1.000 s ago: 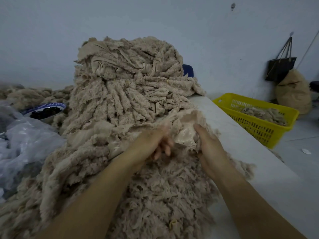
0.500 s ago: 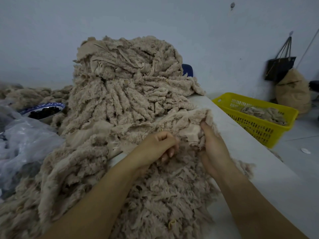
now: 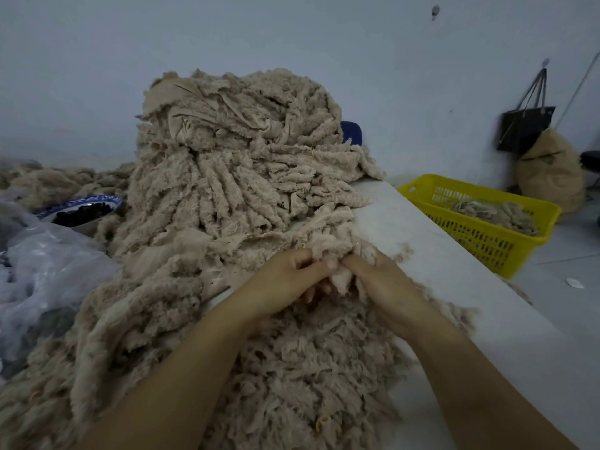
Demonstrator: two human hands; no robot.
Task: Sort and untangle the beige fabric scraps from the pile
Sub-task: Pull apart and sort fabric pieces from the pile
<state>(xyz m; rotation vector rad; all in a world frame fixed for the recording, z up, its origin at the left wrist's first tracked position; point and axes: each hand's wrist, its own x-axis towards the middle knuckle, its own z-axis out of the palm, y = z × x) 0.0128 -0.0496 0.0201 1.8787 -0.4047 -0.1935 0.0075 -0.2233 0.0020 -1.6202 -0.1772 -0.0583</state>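
White worktop [image 3: 461, 287] by pale wall. Heaped pile of fuzzy beige fabric scraps [image 3: 227, 196] along its left side. Left hand [image 3: 285, 280] and right hand [image 3: 383, 284], fingertips together, both pinch one scrap tuft [image 3: 341, 274] at the pile's near edge.

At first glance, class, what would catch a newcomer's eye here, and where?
A tall heap of beige fabric scraps fills the middle of the white table. In front, the left hand and right hand pinch one scrap together. A yellow basket stands at right.
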